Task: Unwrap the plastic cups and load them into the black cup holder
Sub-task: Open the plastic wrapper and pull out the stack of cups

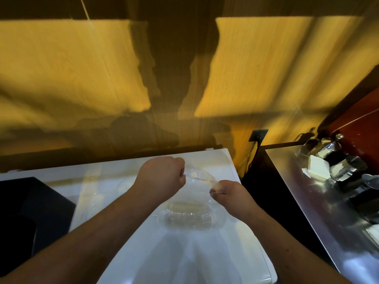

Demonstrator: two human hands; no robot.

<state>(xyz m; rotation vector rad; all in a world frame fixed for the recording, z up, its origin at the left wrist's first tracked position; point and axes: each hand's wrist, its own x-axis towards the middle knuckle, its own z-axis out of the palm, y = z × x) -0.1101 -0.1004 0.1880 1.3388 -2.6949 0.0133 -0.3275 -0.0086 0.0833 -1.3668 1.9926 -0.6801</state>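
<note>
A sleeve of clear plastic cups (187, 217) lies on its side on the white counter (205, 259), inside a transparent wrapper. My left hand (162, 177) is a fist gripping one end of the clear plastic wrapper (200, 175). My right hand (229, 193) pinches the other end of that wrapper. The film is stretched taut between the two hands, above and behind the cups. A black box-like object (30, 208) stands at the left edge of the counter; whether it is the cup holder I cannot tell.
A steel counter (307, 201) at the right carries shiny metal pots (336, 158) and a white folded item. A dark gap with a black cable (254, 152) and wall socket separates the two counters. A wooden wall rises behind.
</note>
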